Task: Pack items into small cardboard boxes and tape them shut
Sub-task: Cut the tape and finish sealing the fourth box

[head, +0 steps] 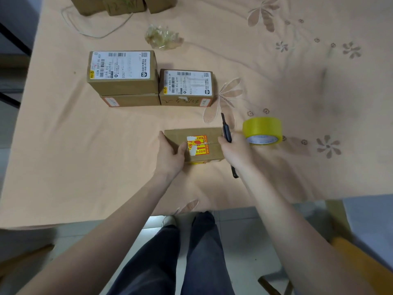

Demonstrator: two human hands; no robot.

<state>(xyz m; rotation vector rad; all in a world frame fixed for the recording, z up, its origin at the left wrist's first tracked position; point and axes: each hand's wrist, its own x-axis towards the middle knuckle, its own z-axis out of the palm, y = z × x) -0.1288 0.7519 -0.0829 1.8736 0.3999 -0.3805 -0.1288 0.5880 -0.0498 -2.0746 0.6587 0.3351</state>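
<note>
A small cardboard box (210,136) with a torn red and yellow sticker across its top seam lies near the table's front middle. My left hand (170,154) grips its left end, thumb on top. My right hand (234,151) touches the box's right end and holds a black utility knife (225,128), whose blade end points away from me while the tail sticks out below my wrist. A yellow tape roll (262,129) stands just right of my right hand.
Two labelled boxes (122,73) (187,86) sit side by side behind, the left one stacked on a flatter box (131,101). A crumpled clear plastic wad (162,37) and more boxes (121,5) lie at the far edge. The peach floral cloth (85,156) covers the table.
</note>
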